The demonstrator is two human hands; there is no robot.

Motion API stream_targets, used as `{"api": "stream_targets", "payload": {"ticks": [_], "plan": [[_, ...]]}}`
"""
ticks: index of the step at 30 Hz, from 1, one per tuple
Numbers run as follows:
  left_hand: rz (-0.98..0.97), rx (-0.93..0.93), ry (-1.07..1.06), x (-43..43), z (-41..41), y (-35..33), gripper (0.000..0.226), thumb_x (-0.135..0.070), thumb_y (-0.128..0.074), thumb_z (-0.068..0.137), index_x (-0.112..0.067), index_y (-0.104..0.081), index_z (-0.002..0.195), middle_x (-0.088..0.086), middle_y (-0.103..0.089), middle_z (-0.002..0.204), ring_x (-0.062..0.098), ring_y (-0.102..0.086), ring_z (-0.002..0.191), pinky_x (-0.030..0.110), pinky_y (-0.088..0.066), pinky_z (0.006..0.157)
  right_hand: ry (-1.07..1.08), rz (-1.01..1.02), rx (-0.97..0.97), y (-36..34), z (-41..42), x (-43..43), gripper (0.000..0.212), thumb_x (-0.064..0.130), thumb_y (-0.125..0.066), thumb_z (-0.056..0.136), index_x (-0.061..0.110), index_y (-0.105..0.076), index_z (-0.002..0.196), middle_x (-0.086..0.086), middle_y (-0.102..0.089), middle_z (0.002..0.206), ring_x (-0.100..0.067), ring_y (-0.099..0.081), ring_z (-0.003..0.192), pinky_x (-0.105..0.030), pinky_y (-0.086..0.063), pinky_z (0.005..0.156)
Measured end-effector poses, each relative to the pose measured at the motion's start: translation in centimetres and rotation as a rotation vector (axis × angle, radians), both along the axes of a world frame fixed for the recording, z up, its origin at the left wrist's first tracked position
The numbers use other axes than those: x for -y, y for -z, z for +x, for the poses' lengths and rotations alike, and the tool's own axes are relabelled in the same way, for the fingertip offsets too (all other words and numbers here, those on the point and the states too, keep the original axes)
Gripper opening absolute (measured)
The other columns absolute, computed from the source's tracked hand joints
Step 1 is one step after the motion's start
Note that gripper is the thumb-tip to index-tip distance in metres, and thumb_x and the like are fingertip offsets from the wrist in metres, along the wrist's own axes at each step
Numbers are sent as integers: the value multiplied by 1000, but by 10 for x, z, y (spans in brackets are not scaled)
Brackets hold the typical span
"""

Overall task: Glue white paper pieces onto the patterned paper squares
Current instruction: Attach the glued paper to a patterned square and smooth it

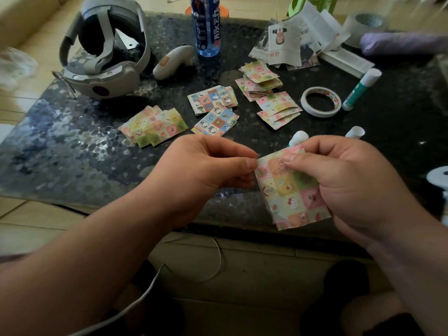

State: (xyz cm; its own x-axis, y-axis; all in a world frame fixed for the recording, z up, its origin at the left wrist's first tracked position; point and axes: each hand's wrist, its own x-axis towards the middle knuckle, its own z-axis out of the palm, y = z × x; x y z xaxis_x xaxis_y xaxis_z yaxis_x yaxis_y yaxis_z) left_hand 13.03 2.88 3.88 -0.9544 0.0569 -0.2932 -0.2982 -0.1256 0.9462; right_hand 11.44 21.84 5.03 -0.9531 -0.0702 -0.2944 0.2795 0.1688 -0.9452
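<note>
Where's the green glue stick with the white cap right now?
Head view: the green glue stick with white cap lies on the right side of the dark speckled table, just right of the white tape roll.

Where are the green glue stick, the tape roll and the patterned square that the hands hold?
glue stick (358, 92): head view, on its green body.
tape roll (320, 114): head view, on its near rim.
patterned square (291, 190): head view, on its middle.

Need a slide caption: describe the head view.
Left hand and right hand pinch a patterned paper square over the table; paper stacks, tape roll and glue stick lie beyond.
</note>
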Motion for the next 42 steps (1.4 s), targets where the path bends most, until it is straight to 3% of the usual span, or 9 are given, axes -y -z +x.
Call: {"api": "stream_targets", "payload": {"ticks": [4,10,14,18,23,28,34,38,42], "plan": [[-31,0,-12,1,0,1,15,4,-76,74,-10,-80,70,17,-75,77,32,-71,75,35,-61,75,-11,29,2,0,0,2,10,7,-72,89,3,-73,80,-17,-76,83,-33,-76,82,-61,-62,74],[48,5,-39,-1,-1,0,12,-3,-77,60,-11,-78,69,14,-73,75,31,-70,74,39,-62,78,-22,15,5,0,0,3,12,9,-72,90,2,-74,80,-15,-77,81,-30,-77,78,-54,-64,70],[99,34,-72,0,-4,0,18,9,-71,73,-5,-72,85,10,-70,70,24,-68,67,36,-62,75,-46,-14,-12,-1,1,1,20,15,-76,84,-3,-68,80,-23,-74,85,-37,-75,80,-52,-62,70],[178,72,-132,4,-7,-4,29,1,-72,66,-3,-67,95,13,-72,75,24,-70,66,34,-63,72,-95,-160,35,-6,0,0,19,25,-74,64,8,-69,70,-17,-74,78,-25,-72,72,-31,-58,64],[228,92,-166,7,-9,-9,15,7,-65,85,-5,-64,93,14,-73,78,24,-72,65,30,-60,59,-200,-144,116,-4,1,-1,11,25,-72,65,15,-77,66,-7,-73,73,-14,-67,65,-24,-53,59],[246,97,-190,8,-10,-8,6,0,-62,93,-4,-64,97,18,-74,85,28,-74,71,32,-61,61,-193,-93,125,0,0,-1,18,13,-71,85,16,-80,69,-7,-75,76,-15,-64,67,-25,-50,57],[240,234,46,1,-1,-6,32,-22,-67,83,1,-69,105,17,-72,85,24,-72,68,32,-62,63,-180,-122,109,1,0,-2,18,23,-73,72,10,-81,82,-12,-78,86,-15,-67,70,-25,-50,58],[242,279,94,-4,9,-6,18,-15,-71,79,0,-71,88,15,-71,77,24,-71,65,32,-62,60,-170,-86,77,5,-1,-3,12,17,-73,78,9,-80,84,-14,-78,88,-20,-67,75,-32,-49,65],[268,319,38,-6,14,-1,13,-5,-67,87,5,-71,96,20,-72,82,26,-73,68,34,-63,63,-130,-45,23,9,-3,-4,10,10,-71,89,4,-79,88,-20,-77,92,-29,-67,83,-38,-48,71]]}}
